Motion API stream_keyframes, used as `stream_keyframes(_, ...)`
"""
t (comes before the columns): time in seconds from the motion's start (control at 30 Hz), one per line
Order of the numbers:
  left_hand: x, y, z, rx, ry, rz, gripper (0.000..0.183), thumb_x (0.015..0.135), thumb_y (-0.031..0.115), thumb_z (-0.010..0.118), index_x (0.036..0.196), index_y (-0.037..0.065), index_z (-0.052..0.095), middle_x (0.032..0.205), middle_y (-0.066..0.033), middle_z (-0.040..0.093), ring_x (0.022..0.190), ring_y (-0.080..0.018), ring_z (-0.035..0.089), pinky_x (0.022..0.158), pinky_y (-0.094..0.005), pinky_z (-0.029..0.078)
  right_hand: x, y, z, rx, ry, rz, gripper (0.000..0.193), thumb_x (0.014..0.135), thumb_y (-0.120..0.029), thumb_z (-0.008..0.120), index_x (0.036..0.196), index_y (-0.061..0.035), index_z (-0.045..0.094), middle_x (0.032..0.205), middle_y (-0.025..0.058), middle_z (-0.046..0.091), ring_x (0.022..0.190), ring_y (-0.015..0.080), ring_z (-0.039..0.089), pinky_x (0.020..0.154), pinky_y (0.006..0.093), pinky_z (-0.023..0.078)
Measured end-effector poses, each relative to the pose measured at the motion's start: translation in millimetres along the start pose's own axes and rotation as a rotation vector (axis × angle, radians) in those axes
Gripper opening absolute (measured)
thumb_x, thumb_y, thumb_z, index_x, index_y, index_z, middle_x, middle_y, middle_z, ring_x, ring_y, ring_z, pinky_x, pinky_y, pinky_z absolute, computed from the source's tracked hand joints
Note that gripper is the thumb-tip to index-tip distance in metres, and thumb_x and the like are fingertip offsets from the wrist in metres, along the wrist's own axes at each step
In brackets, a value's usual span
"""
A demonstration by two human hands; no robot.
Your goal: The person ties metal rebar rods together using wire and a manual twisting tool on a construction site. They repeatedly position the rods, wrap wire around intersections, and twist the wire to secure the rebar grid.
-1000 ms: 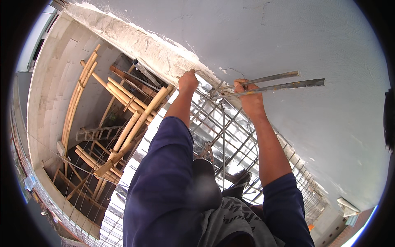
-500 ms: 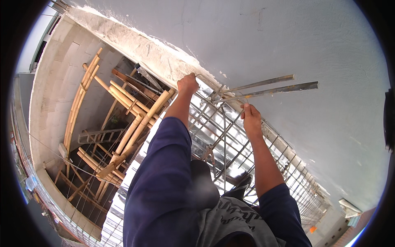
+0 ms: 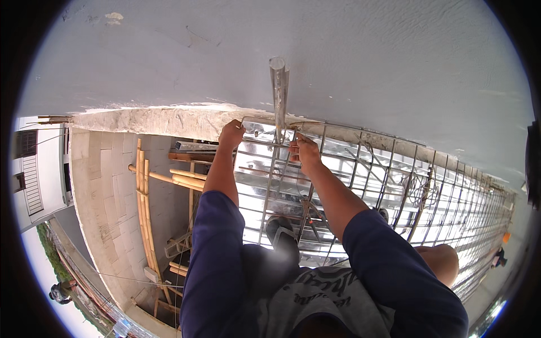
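My left hand (image 3: 231, 134) is closed at the corner of the mesh, its fingers around the bent end of a steel reinforcing bar (image 3: 260, 120). Close to its right, my right hand (image 3: 306, 152) has its fingers curled in at a crossing of the rebar mesh (image 3: 324, 145); what they pinch is hidden. Between and beyond the hands, a metal post (image 3: 278, 84) rises in front of the grey wall. A pair of pincers (image 3: 310, 213) lies on the mesh below my right hand. Shiny metal sheeting (image 3: 253, 194) lies under the bars.
A plastered grey wall (image 3: 366, 62) runs along the far side, above a rough concrete ledge (image 3: 152, 124). Left of the sheeting is a drop with bamboo poles (image 3: 143, 208) and a block wall (image 3: 110, 203). Coiled wire (image 3: 420, 188) sits on the mesh at right. My shoe (image 3: 279, 228) stands on the deck.
The view has turned, so the wall now lies straight across the top. My right hand has come closer to my left and no longer holds up the thin wire seen before.
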State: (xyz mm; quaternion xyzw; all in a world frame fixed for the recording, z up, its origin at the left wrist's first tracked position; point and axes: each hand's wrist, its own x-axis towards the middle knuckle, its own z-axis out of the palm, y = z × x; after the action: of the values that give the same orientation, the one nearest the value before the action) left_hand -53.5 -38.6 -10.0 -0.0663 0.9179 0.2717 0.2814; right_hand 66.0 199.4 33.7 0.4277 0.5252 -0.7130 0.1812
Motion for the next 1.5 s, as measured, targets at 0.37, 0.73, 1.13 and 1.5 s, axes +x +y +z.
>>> stream_keyframes(0.37,-6,-18,1,-0.391,0.030,0.122,0.020,0.079,0.020,0.068,0.088,0.002,0.064,0.066,-0.0093,0.061,0.055,-0.0170,0.060,0.051,-0.0333,0.047,14,-3,18,-0.051,-0.173,0.146,0.042,0.094,-0.013,0.043,0.136,-0.0092,0.042,0.142,0.0044,0.042,0.116,0.0208,0.052,0.083,0.0438,0.051)
stream_keyframes(0.73,-53,-4,16,-0.329,0.438,-0.019,0.054,0.083,0.034,0.065,0.125,0.003,0.049,0.102,-0.0195,0.060,0.097,-0.0334,0.059,0.085,-0.0404,0.047,24,4,21,-0.020,-0.184,0.073,0.042,0.076,0.004,0.043,0.117,-0.0005,0.050,0.115,0.0075,0.051,0.105,0.0285,0.058,0.075,0.0493,0.050)
stream_keyframes(1.13,-32,60,83,-0.328,0.110,0.175,0.028,0.084,0.023,0.058,0.099,0.000,0.062,0.096,-0.0223,0.065,0.089,-0.0392,0.063,0.079,-0.0454,0.050,13,-14,18,-0.142,-0.375,0.089,0.055,0.074,0.005,0.038,0.129,0.0008,0.039,0.133,0.0084,0.041,0.112,0.0283,0.054,0.078,0.0459,0.051)
stream_keyframes(1.5,-24,71,75,-0.451,-0.131,0.224,0.069,0.067,0.019,0.078,0.126,0.008,0.045,0.099,-0.0204,0.065,0.098,-0.0365,0.062,0.084,-0.0403,0.050,33,-11,4,-0.076,-0.315,0.168,0.044,0.074,0.005,0.040,0.117,0.0008,0.047,0.121,0.0094,0.048,0.110,0.0290,0.056,0.080,0.0473,0.051)
